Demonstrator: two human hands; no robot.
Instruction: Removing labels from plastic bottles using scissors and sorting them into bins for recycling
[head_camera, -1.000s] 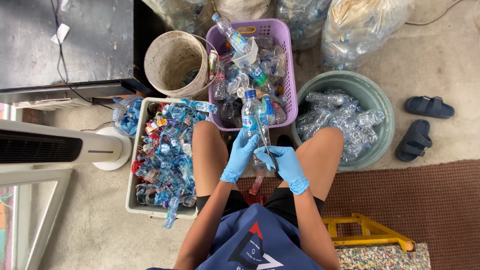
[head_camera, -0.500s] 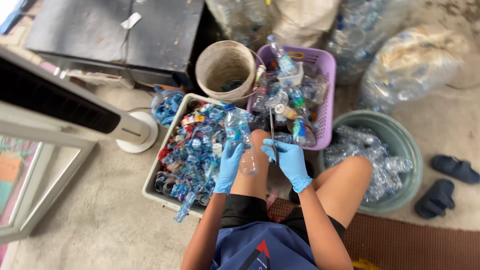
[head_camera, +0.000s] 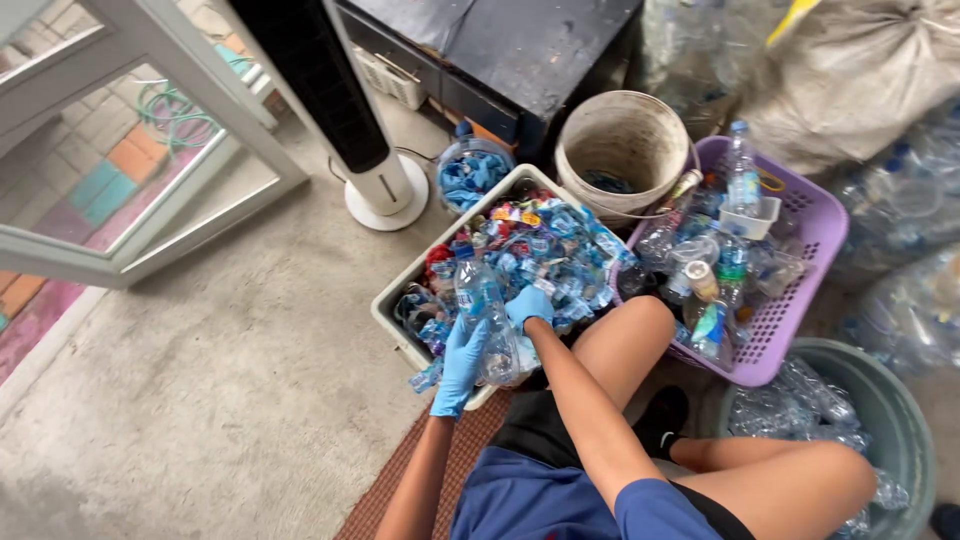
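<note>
Camera view swings left: the white bin (head_camera: 398, 300) of blue labels and caps now sits mid-frame, and the purple basket (head_camera: 812, 260) is pushed to the right. Both hands move off the basket side and over the bin. The left hand (head_camera: 460, 368) now grips the clear bottle (head_camera: 482, 305) from below at the bin's near edge; the right hand (head_camera: 528, 303) is on the bottle's upper side, over the label heap. The bottle is now tilted rather than upright.
</note>
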